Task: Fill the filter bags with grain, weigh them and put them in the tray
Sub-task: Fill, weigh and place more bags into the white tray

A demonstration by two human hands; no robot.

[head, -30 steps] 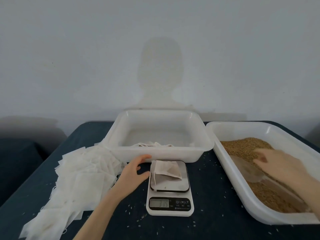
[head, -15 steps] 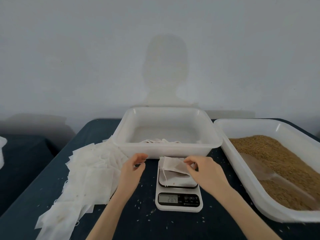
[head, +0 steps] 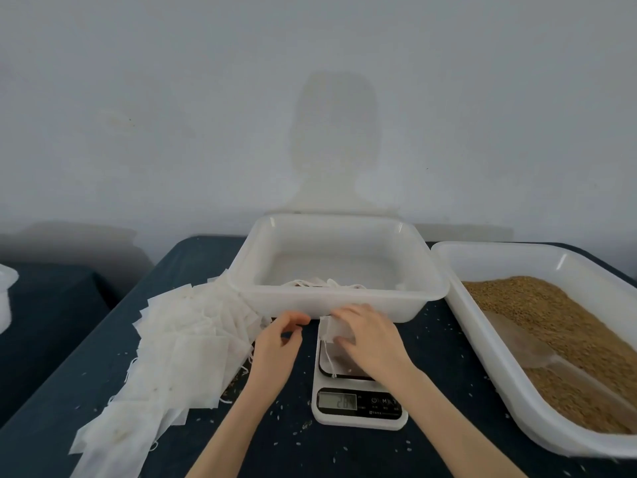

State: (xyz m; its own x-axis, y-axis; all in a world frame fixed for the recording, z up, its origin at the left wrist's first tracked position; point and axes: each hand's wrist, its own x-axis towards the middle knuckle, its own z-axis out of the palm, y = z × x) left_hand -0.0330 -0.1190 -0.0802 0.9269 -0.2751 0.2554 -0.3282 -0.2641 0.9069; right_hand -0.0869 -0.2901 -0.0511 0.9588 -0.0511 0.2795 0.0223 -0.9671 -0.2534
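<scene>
Head view shows a small white paper filter bag [head: 333,328] with grain in it, on the flat white kitchen scale [head: 356,401] in the near middle of the dark blue table [head: 431,339]. The right hand [head: 370,334] lies over the bag with curled fingers, and seems to pinch its top. The left hand [head: 277,343] is just left of the scale, fingers bent, maybe holding the thin string; I cannot tell for sure.

My guess is that this is the weighing step. Next the bag should go up and into the deep white plastic tray [head: 339,303] just behind the scale, where a few bags already lie. Lift it gently so no grain spills.

Numbers on the scale are too blurry to read. The hand hides most of the bag. The wide white tub of brown grain [head: 482,357] on the right is cut off at the edge. A heap of empty white bags [head: 179,353] sits on the left.
</scene>
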